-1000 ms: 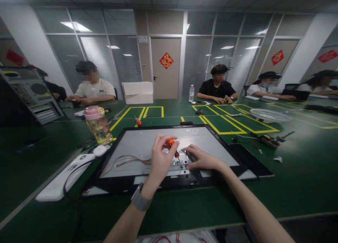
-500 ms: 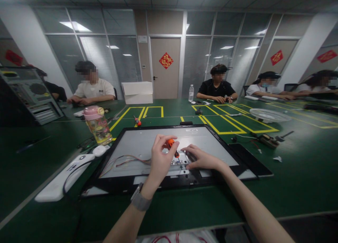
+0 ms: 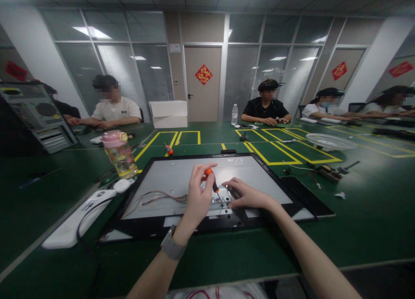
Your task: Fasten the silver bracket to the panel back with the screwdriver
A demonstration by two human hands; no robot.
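Across a broad dark-green tabletop (image 3: 246, 255), straight ahead: a large flat rectangular panel of grey metal with a black rim (image 3: 171, 173), longer from left to right than from near to far. Over its near half, reaching in from the right, the right hand (image 3: 248, 195), fingers half bent and parted from the thumb, at the edge of a small silver metal bracket (image 3: 224, 191) (cannot tell whether gripping it or merely resting there). Coming in from the left, the left hand (image 3: 199, 193), drawn into a pinch, index finger stretched past the top of a slim orange-and-black screwdriver with a thin metal shaft (image 3: 215, 186). Nearer by far: the left hand, with the tool already between thumb and fingers, above the bracket. From the right hand, off to the left, shaft end just beside the fingertips.

Tilted rather than upright, long axis slanting from the orange butt, up and left, to the shaft end, down and right. Pointing down at the bracket, toward the gap between right thumb and fingers. Smallest of all, the tip, close above or touching the metal (too small to tell which).
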